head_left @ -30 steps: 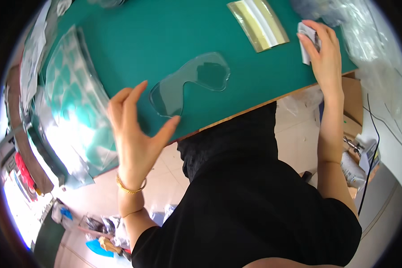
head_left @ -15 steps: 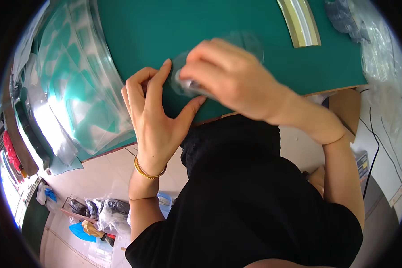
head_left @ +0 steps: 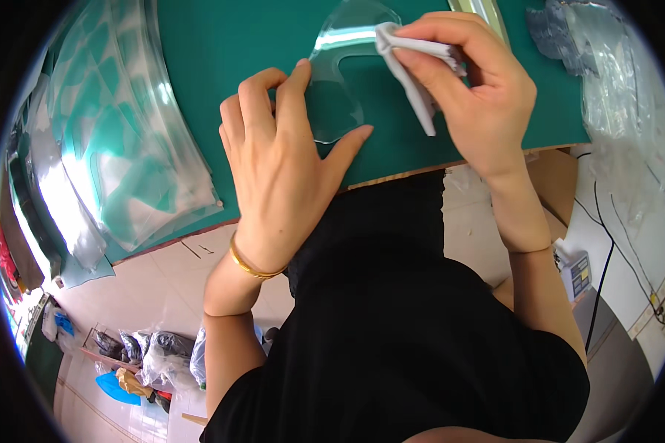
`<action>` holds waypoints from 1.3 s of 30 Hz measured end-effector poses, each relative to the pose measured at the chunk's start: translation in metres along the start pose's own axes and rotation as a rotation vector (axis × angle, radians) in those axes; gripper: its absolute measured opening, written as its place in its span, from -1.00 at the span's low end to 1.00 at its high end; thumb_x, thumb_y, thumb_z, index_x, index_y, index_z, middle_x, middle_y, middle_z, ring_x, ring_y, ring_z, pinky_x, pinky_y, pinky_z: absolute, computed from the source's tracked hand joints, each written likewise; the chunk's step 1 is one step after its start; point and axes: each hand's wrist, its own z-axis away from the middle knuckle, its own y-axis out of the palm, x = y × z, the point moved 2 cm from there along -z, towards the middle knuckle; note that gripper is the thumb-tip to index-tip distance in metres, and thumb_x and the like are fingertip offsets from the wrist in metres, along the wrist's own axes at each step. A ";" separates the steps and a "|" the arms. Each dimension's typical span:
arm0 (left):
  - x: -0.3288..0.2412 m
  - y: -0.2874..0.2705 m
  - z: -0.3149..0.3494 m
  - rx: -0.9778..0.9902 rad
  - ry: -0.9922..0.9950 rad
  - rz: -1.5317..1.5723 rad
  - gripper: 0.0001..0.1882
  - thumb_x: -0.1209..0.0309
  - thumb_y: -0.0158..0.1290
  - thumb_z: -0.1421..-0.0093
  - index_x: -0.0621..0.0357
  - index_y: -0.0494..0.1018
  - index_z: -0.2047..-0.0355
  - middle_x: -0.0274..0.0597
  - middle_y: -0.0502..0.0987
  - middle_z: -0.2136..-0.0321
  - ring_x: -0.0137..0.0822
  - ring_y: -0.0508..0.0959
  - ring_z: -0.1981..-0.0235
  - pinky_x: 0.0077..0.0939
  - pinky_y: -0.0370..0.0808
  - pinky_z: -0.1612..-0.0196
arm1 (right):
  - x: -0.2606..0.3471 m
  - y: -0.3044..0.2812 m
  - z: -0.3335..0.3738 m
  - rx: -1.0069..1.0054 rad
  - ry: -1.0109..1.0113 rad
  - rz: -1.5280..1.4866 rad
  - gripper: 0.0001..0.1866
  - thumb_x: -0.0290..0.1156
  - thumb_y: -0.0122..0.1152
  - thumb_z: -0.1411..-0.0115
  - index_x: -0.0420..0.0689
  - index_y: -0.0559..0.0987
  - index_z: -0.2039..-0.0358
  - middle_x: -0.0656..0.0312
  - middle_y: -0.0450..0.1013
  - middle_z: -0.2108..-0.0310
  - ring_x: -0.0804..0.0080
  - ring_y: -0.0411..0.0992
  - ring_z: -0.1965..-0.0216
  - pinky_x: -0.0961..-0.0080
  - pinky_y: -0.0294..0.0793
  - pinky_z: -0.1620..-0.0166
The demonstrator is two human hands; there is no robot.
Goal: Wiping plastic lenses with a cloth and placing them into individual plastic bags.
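A curved piece of clear plastic (head_left: 334, 100) like a goggle lens lies on the green table mat (head_left: 236, 44), light glinting off its far part. My left hand (head_left: 277, 140) rests around its near end, index fingertip at the left edge and thumb stretched out by the right one, fingers apart. A folded white cloth (head_left: 419, 96) is pinched between the thumb and fingers of my right hand (head_left: 484, 96), just to the right of the plastic. One flap of the cloth hangs toward the table's near edge.
A stack of clear plastic sheets (head_left: 137, 148) covers the table's left side. At the right lie crumpled clear bags (head_left: 621, 96). Behind my right hand is a pale striped strip (head_left: 488, 16). Black cables (head_left: 606, 258) hang at the right, and bagged items (head_left: 170, 354) stand low left.
My right hand has moved right and away from my left with the cloth, uncovering the clear plastic. My left hand has shifted slightly right and farther onto the table.
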 end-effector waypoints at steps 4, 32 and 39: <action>0.014 -0.014 0.002 0.225 0.138 0.170 -0.23 0.36 0.40 0.19 0.19 0.44 -0.11 -0.12 0.35 0.04 -0.11 0.35 0.08 -0.27 0.28 -0.06 | -0.010 -0.020 0.011 0.056 -0.137 0.052 -0.81 -0.68 0.33 -0.07 -0.25 0.62 0.27 0.24 0.52 0.27 0.57 0.46 0.32 0.74 0.43 0.31; 0.032 -0.010 0.025 0.004 -0.048 0.248 -0.30 0.41 0.48 0.30 0.18 0.55 0.04 -0.25 0.36 0.18 -0.21 0.36 0.18 -0.33 0.35 0.06 | -0.012 0.045 0.001 0.168 -0.424 0.267 -0.75 -0.61 0.39 0.14 -0.22 0.57 0.38 0.17 0.43 0.39 0.27 0.47 0.34 0.45 0.49 0.36; 0.032 -0.003 0.019 0.014 -0.040 0.271 -0.31 0.41 0.49 0.29 0.22 0.56 0.05 -0.24 0.36 0.17 -0.25 0.37 0.20 -0.39 0.36 0.09 | -0.012 0.055 0.010 0.179 -0.390 0.248 -0.79 -0.59 0.33 0.08 -0.16 0.53 0.39 0.18 0.41 0.36 0.21 0.43 0.37 0.38 0.47 0.32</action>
